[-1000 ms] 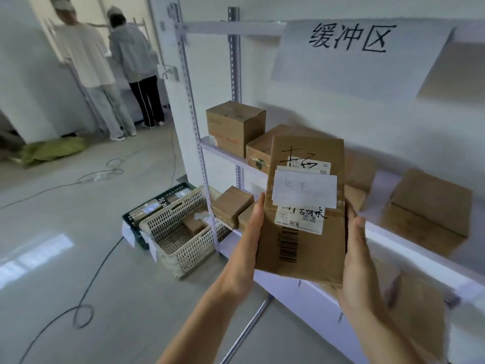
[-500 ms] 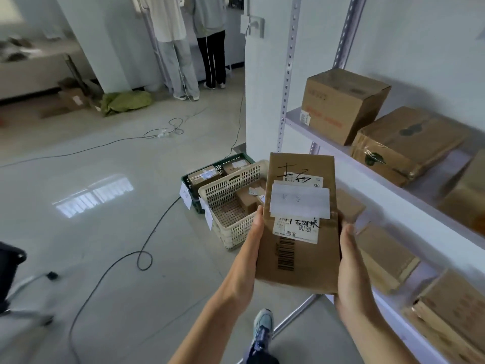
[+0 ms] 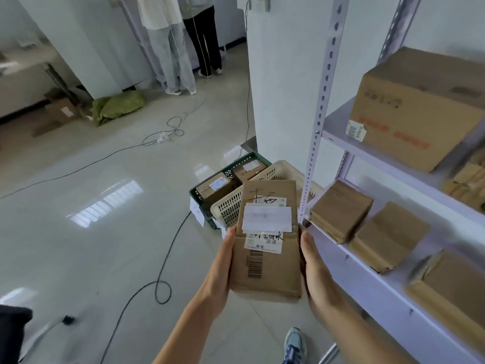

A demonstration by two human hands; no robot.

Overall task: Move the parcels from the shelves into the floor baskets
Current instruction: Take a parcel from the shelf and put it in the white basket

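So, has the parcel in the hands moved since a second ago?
Yes. The parcel was right of the shelf upright, in front of the racks; now it is left of that upright, nearer the cream basket.

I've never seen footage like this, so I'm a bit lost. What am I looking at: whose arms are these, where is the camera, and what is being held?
There is no machine here, only a person. The camera sits on their head, looking forward and down, so you see their own arms. The left hand and right hand hold a flat cardboard parcel by its long sides. On the right is a metal shelf with more brown parcels. Ahead on the floor stand a white basket and a green basket, the green one holding boxes.
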